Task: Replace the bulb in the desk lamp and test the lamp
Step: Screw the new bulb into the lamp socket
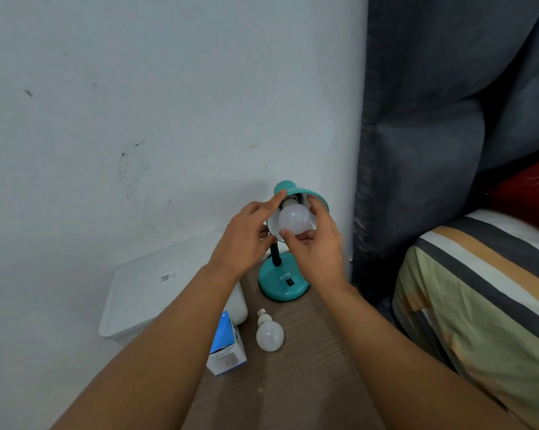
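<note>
- Lamp (pixel 283 282) at frame centre, teal, on the table (pixel 296 383); round base carries "ATN" and a black switch, black neck runs up to the shade (pixel 293 189).
- Shade mouth is tipped toward the camera and down; white inside visible.
- Bulb (pixel 294 219) sits in the shade mouth, long axis in line with the shade: screw cap up and away into the socket, globe toward the camera and down. How far it is screwed in: cannot tell.
- Right hand (pixel 316 246): fingers curled around the globe, thumb under it, other fingertips on its right side. Gripping the bulb.
- Left hand (pixel 246 237): fingers loosely spread, index tip on the shade's left rim, rest behind the shade edge. Steadying the shade, not closed around it.
- Spare bulb (pixel 269 332) lies flat on the table below the base, lower centre: cap points up-frame toward the lamp, globe toward the camera.
- Blue-white box (pixel 226 347) just left of it.
- White bin (pixel 156 293) left of the table, bed (pixel 479 290) at right.
</note>
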`<state>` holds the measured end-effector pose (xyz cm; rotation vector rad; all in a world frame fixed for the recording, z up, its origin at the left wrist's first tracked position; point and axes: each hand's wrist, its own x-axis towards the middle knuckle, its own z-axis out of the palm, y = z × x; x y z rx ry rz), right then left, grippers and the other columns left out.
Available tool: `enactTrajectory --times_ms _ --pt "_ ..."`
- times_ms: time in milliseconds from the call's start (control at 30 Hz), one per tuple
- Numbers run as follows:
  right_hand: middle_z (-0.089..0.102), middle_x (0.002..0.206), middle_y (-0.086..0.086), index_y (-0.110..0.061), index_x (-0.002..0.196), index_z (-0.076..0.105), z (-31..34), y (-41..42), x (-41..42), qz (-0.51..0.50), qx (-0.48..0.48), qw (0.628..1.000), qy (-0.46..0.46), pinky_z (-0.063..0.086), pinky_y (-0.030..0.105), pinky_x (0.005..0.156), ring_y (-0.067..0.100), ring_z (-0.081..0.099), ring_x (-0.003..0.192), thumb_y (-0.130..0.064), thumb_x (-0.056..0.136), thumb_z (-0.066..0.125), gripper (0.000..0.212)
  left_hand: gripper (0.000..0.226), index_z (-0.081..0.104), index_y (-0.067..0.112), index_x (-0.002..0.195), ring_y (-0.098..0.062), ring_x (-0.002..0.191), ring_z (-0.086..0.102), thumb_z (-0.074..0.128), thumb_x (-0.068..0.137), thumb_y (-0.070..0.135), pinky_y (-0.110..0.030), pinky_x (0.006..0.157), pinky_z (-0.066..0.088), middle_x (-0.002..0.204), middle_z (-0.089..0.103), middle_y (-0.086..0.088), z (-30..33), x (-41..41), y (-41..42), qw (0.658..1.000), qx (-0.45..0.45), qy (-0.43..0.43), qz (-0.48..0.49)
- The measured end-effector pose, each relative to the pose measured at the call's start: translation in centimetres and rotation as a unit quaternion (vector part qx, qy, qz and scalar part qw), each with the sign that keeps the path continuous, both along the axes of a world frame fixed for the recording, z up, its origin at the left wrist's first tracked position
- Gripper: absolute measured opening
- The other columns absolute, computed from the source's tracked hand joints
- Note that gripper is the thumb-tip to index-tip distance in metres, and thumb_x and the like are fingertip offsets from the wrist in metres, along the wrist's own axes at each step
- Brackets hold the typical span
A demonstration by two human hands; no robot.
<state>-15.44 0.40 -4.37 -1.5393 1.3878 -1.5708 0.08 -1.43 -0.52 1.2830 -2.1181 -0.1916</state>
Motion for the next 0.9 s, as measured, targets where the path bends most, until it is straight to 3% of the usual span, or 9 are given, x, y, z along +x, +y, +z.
enactTrajectory --times_ms 167,333,467,633,800,900 --pt "0.053 0.129 -0.004 -0.027 0.133 0.05 -0.24 -0.09 0.01 0.004 0.001 1.0 0.018 0.05 0.007 0.076 0.009 0.066 0.089 -0.018 0.08 0.077 0.061 0.091 0.029 0.047 0.149 -0.01 0.086 0.059 0.074 0.083 0.004 -0.019 0.086 0.053 0.112 0.052 0.003 0.01 0.04 -0.02 1.0 -0.001 -0.004 0.002" --pt "0.061 0.119 -0.005 -0.027 0.123 0.051 0.06 -0.33 -0.04 -0.032 0.073 0.997 -0.016 0.056 0.024 0.078 0.003 0.068 0.076 -0.044 0.075 0.079 0.058 0.095 0.026 0.051 0.148 -0.012 0.086 0.061 0.073 0.082 0.001 -0.026 0.087 0.054 0.11 0.052 0.004 0.01 0.03 0.08 1.0 0.0 -0.007 0.004" --pt "0.06 0.125 -0.005 -0.031 0.132 0.044 -0.06 -0.08 -0.18 -0.011 0.066 0.998 -0.01 0.057 0.025 0.081 0.006 0.069 0.082 -0.041 0.077 0.079 0.065 0.094 0.026 0.051 0.148 -0.011 0.086 0.061 0.073 0.082 0.002 -0.026 0.088 0.054 0.11 0.051 0.006 -0.15 0.06 -0.01 1.0 -0.001 -0.008 0.006" --pt "0.057 0.124 -0.006 -0.031 0.132 0.049 -0.45 -0.05 -0.25 0.024 0.051 0.998 0.004 0.047 0.001 0.071 0.005 0.067 0.085 -0.025 0.076 0.081 0.064 0.092 0.029 0.044 0.15 -0.011 0.087 0.061 0.074 0.082 0.003 -0.029 0.088 0.055 0.107 0.049 0.007 -0.36 0.04 -0.11 1.0 -0.008 -0.008 0.002" --pt "0.062 0.121 -0.005 -0.027 0.13 0.05 0.05 -0.15 -0.12 -0.014 0.079 0.997 -0.009 0.047 0.008 0.068 -0.002 0.066 0.072 -0.041 0.08 0.075 0.058 0.09 0.028 0.046 0.15 -0.01 0.086 0.061 0.073 0.083 0.005 -0.03 0.087 0.055 0.106 0.05 0.005 -0.32 -0.02 -0.1 1.0 -0.006 -0.008 0.004" --pt "0.056 0.121 -0.014 -0.031 0.137 0.041 0.35 0.25 -0.07 0.004 0.06 0.998 -0.01 0.041 0.001 0.064 -0.004 0.065 0.071 -0.037 0.083 0.074 0.064 0.093 0.026 0.048 0.149 -0.01 0.084 0.061 0.073 0.083 0.003 -0.03 0.086 0.055 0.106 0.051 0.005 -0.31 0.03 -0.06 1.0 -0.007 -0.012 0.001"
